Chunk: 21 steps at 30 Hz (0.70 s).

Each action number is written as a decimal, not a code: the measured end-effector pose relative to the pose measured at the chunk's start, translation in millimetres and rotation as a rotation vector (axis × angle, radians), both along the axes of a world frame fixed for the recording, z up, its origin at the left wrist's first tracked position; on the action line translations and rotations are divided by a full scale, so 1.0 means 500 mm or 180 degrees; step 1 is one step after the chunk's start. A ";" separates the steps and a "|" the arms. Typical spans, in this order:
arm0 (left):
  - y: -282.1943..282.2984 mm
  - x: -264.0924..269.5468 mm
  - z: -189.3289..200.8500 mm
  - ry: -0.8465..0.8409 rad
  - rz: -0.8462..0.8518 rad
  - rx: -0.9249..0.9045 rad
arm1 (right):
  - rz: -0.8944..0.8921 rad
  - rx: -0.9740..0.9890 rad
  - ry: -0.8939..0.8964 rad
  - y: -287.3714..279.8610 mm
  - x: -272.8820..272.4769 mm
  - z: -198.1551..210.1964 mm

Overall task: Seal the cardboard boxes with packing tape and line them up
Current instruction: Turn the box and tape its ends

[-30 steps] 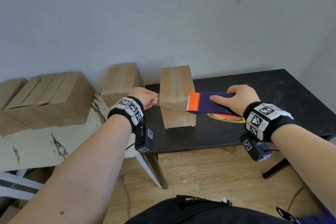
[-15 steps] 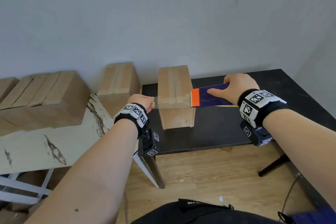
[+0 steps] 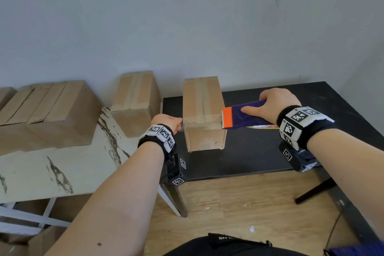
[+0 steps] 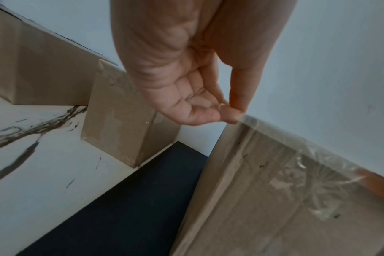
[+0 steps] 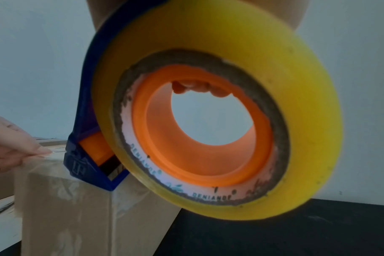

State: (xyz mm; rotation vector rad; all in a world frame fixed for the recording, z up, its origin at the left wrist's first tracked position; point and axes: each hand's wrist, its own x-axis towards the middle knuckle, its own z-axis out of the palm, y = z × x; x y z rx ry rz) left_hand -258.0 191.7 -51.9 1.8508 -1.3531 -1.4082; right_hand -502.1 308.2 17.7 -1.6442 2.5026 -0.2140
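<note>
A small cardboard box stands on the black table, old tape along its top seam. My right hand grips a blue and orange tape dispenser with a yellow tape roll, its toothed edge at the box's near right top edge. My left hand pinches the free end of clear tape between thumb and forefinger at the box's left top edge. The strip stretches across the box's near top edge.
A taped box sits on a white marbled table to the left, beside larger boxes. A grey wall stands close behind. Wood floor lies below, and the black table extends right.
The box's front has come down and it now stands level on the table. Both hands have moved further from me, keeping the tape stretched across the box's top.
</note>
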 end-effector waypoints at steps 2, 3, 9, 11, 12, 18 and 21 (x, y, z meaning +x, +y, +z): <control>0.000 -0.002 -0.006 -0.0064 -0.0066 -0.0032 | -0.0013 0.0000 -0.0020 -0.002 -0.004 -0.004; 0.001 -0.003 -0.010 -0.0114 -0.0112 -0.0064 | -0.0024 -0.0007 -0.0045 -0.002 -0.006 -0.006; -0.004 -0.004 -0.022 -0.0455 -0.0569 -0.0406 | -0.0085 -0.0106 -0.0237 -0.006 -0.018 -0.019; -0.007 -0.002 -0.023 -0.0538 -0.0693 -0.0492 | -0.0095 -0.0126 -0.0272 -0.007 -0.020 -0.022; -0.009 -0.001 -0.025 -0.0561 -0.0723 -0.0498 | -0.0096 -0.0131 -0.0279 -0.008 -0.021 -0.023; -0.025 0.000 -0.037 -0.0991 -0.1060 -0.0547 | -0.0128 -0.0125 -0.0334 -0.011 -0.024 -0.028; -0.032 0.003 -0.029 -0.1984 -0.1478 -0.0766 | -0.0184 -0.0120 -0.0408 -0.008 -0.025 -0.031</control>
